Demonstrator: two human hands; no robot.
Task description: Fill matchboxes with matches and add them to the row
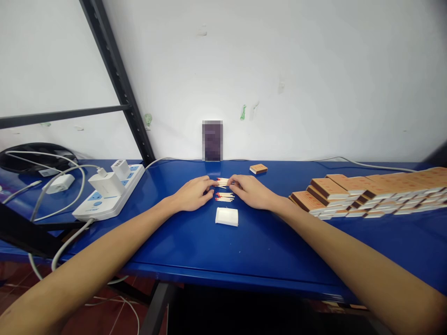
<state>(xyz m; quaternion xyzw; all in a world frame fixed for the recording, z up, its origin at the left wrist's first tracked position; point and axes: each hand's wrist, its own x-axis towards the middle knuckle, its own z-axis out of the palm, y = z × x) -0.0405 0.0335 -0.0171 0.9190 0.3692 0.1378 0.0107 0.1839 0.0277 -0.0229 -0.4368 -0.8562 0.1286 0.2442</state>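
Observation:
Both my hands rest on the blue table (pixel 244 251) near its middle. My left hand (pixel 193 193) and my right hand (pixel 253 191) pinch the two ends of a small bundle of red-tipped matches (pixel 222 182) between their fingertips. A second loose heap of matches (pixel 225 197) lies on the table between the hands, just below the bundle. An empty white matchbox tray (pixel 226 217) sits a little nearer to me, below the heap and untouched.
Stacked rows of several orange-brown matchboxes (pixel 370 193) fill the right side. A single matchbox (pixel 258 169) lies behind the hands. A white power strip (pixel 110 193) with chargers and cables sits at the left. A dark upright object (pixel 212 140) leans on the wall.

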